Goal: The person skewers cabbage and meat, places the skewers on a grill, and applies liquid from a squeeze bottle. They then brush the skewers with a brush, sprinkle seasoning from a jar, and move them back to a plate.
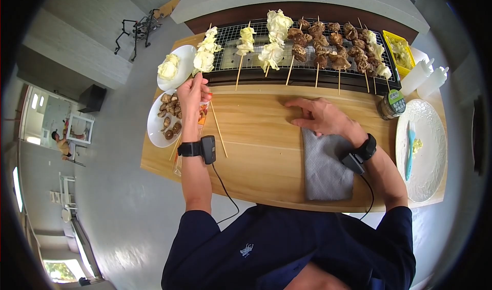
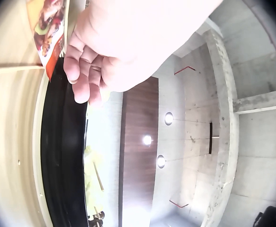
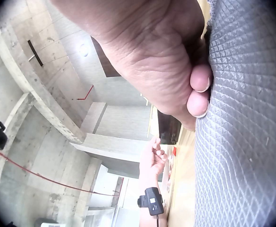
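Note:
My left hand is at the near left corner of the grill. Its thumb and fingertips pinch the lower end of the leftmost skewer of pale cabbage leaves, which lies over the wire mesh. In the left wrist view the left hand has curled fingers, and the skewer is hidden. My right hand rests at the top end of a folded grey cloth, its fingers loosely bent and holding nothing. In the right wrist view two fingertips touch the cloth.
More cabbage skewers and mushroom skewers line the grill. Left are a plate of cabbage, a plate of mushrooms and bare sticks. Right stand a spice jar, squeeze bottles and a plate with a blue brush.

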A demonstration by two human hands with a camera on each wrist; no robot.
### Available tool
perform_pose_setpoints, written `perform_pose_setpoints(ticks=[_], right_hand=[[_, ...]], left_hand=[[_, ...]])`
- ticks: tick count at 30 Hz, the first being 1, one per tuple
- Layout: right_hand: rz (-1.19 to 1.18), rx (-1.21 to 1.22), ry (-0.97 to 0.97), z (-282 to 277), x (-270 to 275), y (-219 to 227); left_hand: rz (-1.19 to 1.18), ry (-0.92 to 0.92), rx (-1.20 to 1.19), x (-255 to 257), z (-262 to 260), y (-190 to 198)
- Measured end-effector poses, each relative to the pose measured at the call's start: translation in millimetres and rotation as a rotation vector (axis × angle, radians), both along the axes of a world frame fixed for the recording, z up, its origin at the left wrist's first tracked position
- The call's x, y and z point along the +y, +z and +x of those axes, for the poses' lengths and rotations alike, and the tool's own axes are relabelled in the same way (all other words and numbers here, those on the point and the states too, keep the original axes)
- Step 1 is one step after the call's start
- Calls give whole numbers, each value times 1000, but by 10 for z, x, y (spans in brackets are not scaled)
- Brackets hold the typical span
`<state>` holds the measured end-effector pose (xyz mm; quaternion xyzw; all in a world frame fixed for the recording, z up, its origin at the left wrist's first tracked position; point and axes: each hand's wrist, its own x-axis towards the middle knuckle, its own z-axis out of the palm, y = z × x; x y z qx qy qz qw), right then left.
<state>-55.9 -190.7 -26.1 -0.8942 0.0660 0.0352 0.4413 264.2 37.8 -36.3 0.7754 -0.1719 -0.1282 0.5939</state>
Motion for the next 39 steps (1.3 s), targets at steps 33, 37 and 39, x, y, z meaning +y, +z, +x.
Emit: perform_pose_setpoints(ticks=[33,37,39], right_hand=[[35,-50,6,4,-4,-74],[48,-73,10,0,-11,-82],[39,-67,7,-1,-9,-73]], left_hand=[[64,-373,-220,-491,-917,392],[9,-356,-168,-429,-683,226],[-14,-314,-66,-392,-578,164]])
